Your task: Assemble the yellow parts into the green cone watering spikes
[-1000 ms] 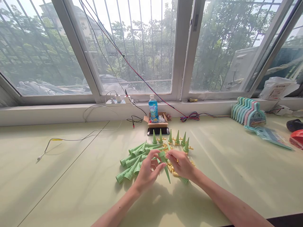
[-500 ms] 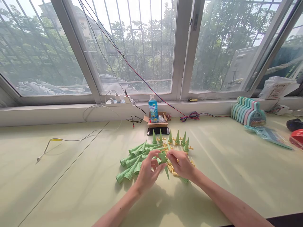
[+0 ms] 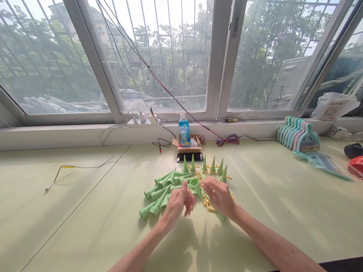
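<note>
My left hand (image 3: 179,204) is beside the green cone-shaped spike (image 3: 195,184), its thumb apart from loosely curled fingers and nothing held. My right hand (image 3: 219,194) has its fingers closed around the narrow part of this spike, whose wide hollow end faces up and toward me; the hand partly hides its tip. Left of the hands lies a pile of similar green spikes (image 3: 155,194). Small yellow valve pieces (image 3: 209,207) lie beneath and beside my right hand. Behind, several green spikes with yellow pieces attached (image 3: 213,165) stand points up in a curved row.
A black phone (image 3: 190,157) lies behind the row, before a small cardboard box (image 3: 189,150) and a blue bottle (image 3: 184,132). Cables (image 3: 229,139) run along the sill and table. At the right are pastel plastic pieces (image 3: 297,134) and a flat blue packet (image 3: 321,164).
My left hand has let go of the green spike and drawn slightly down, its fingers loosening. The spike has stayed by my right hand, its hollow end turned more toward me.
</note>
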`<action>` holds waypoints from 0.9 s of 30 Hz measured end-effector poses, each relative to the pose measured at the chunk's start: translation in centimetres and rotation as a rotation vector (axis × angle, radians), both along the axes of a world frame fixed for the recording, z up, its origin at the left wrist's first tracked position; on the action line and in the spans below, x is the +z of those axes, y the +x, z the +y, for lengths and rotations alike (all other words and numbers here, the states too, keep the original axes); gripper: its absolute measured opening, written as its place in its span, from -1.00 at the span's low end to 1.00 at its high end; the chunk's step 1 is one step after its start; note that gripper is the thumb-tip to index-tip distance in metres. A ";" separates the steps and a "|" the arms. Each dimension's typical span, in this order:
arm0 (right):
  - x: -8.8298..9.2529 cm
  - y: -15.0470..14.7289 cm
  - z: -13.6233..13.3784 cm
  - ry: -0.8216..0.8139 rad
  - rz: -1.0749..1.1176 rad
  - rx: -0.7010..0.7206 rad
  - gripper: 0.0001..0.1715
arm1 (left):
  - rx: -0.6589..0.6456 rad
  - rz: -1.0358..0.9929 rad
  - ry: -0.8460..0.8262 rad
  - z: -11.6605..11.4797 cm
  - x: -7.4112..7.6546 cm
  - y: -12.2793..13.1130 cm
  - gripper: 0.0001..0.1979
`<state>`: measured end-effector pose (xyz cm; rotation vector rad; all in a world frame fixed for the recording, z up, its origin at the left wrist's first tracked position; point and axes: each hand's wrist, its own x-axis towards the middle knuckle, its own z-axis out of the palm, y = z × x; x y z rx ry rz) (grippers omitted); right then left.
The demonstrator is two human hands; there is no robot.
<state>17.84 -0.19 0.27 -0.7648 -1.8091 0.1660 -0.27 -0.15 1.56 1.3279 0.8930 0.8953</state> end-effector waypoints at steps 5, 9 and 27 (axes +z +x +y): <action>0.0 0.0 0.1 0.058 -0.033 0.056 -0.77 | -0.126 -0.018 -0.132 0.0 -0.1 -0.1 -0.21; -0.5 0.0 0.2 0.063 -0.082 0.087 -0.77 | -0.208 -0.040 -0.205 0.2 -0.6 -0.2 -0.16; 0.1 -0.2 0.0 0.029 -0.089 0.094 -0.73 | -0.232 -0.064 -0.203 0.4 -0.7 -0.5 -0.23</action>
